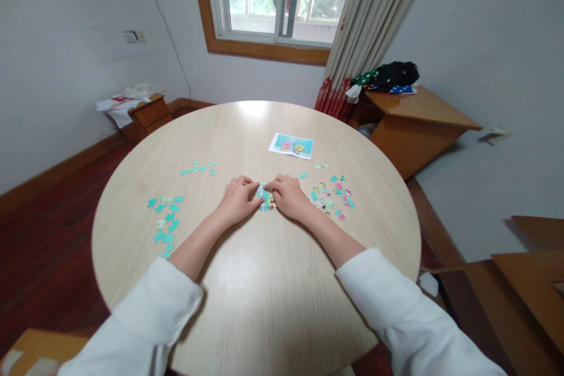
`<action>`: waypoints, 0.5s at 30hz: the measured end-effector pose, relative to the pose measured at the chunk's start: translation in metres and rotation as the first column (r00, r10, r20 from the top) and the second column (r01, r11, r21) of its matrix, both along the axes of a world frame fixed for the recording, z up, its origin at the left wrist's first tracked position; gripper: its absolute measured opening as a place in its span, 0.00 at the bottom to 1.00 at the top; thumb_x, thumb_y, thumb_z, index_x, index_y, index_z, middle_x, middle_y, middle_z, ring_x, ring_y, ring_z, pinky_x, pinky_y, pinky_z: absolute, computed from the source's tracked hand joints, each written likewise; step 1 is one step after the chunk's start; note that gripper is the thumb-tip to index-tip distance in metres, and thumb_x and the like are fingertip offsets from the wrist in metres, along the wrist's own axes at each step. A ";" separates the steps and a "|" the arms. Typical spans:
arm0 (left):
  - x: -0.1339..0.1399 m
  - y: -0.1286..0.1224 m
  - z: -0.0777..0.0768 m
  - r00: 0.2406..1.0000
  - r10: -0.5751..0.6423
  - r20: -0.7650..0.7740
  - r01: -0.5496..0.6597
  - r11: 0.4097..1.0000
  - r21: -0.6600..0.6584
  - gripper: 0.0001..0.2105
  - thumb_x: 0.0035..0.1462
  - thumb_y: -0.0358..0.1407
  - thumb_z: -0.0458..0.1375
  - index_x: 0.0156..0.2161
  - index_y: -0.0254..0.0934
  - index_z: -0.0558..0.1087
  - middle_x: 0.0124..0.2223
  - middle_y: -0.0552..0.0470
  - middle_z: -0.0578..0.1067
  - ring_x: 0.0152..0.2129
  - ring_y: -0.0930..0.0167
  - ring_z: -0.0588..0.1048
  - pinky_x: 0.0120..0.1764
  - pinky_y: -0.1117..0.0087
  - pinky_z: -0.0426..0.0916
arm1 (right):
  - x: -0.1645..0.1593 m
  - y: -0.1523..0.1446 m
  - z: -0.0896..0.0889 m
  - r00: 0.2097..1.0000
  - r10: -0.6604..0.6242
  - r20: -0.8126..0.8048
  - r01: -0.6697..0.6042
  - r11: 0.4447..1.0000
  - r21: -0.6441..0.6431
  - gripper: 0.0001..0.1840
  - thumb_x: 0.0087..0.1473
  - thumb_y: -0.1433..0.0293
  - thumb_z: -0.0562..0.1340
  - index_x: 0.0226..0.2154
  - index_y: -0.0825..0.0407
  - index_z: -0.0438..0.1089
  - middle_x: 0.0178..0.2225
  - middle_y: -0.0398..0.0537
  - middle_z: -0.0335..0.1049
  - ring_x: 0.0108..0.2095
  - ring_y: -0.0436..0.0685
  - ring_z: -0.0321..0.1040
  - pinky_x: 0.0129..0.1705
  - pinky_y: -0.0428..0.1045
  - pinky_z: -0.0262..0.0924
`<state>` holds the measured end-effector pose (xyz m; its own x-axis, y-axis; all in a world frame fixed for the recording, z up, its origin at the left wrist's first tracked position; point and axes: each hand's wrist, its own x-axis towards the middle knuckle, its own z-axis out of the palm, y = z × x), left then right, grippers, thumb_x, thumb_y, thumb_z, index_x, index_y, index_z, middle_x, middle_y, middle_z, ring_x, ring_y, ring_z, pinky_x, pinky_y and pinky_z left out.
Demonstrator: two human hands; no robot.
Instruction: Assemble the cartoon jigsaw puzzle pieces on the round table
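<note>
A small joined section of a jigsaw puzzle (266, 200) lies on the table between my hands, partly covered by my fingers. My left hand (239, 200) is at its left side, with thumb and forefinger closed on the edge. From the right, my right hand (288, 195) bends its fingers over the section's upper right part and presses there. Whether a separate piece is under the fingertips I cannot tell. Beyond my hands lies a printed picture sheet (291, 146) with a pink and a yellow cartoon figure on blue.
Loose teal jigsaw pieces (166, 223) lie in a column at left, with a smaller group (198, 169) further back. Mixed colourful pieces (332, 195) are spread at right. The round wooden table (259, 311) stands near a window, a curtain (356, 29) and a wooden cabinet (414, 129) bearing cloths.
</note>
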<state>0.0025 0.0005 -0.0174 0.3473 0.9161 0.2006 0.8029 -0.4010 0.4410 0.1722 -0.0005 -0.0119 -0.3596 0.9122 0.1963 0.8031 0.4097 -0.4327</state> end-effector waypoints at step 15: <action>-0.002 0.001 -0.002 1.000 -0.024 0.014 0.024 1.000 -0.001 0.12 0.52 0.40 0.57 0.42 0.41 0.76 0.45 0.47 0.71 0.43 0.62 0.67 0.48 0.58 0.61 | 0.001 0.002 -0.003 0.997 0.050 -0.059 -0.045 0.995 0.084 0.15 0.53 0.79 0.54 0.32 0.51 0.74 0.34 0.49 0.67 0.40 0.55 0.60 0.43 0.52 0.47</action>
